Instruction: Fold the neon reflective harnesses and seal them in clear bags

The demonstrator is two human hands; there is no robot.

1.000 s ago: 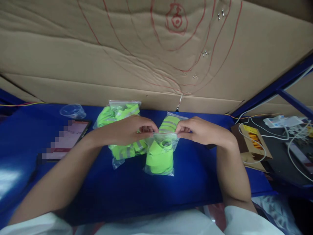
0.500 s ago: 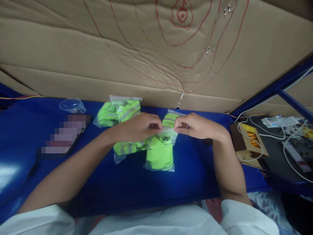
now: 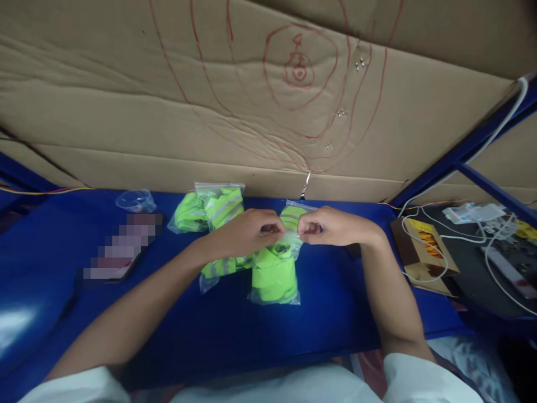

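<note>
Since a second ago our two hands have drawn closer together along the top of the clear plastic zip bag stuffed with neon-green fabric (image 3: 274, 274), so the gap between our fingertips has shrunk to almost nothing. We see our left hand (image 3: 247, 232) with its fingers curled and pinched on the left part of the bag's mouth, and our right hand (image 3: 325, 226) pinched the same way on the right part, both closed tight on the thin plastic rim; the bag itself lies on the blue table (image 3: 327, 313), near the middle, its body trailing toward us. Just behind and to the left lie two more clear bags of green reflective fabric (image 3: 210, 210), partly under our left wrist, and a further one (image 3: 292, 214) peeks out at the far side between our hands. We judge that the bulging fabric could push the strip apart again, or catch in it, if we press unevenly. Our left forearm could also drag the neighbouring bags aside. Far left sit a small clear plastic cup (image 3: 136, 200) and a blurred flat phone (image 3: 121, 252); a brown cardboard box with white cables (image 3: 423, 254) lies well apart on the right, under the tall cardboard sheet with red circles (image 3: 268, 95).
</note>
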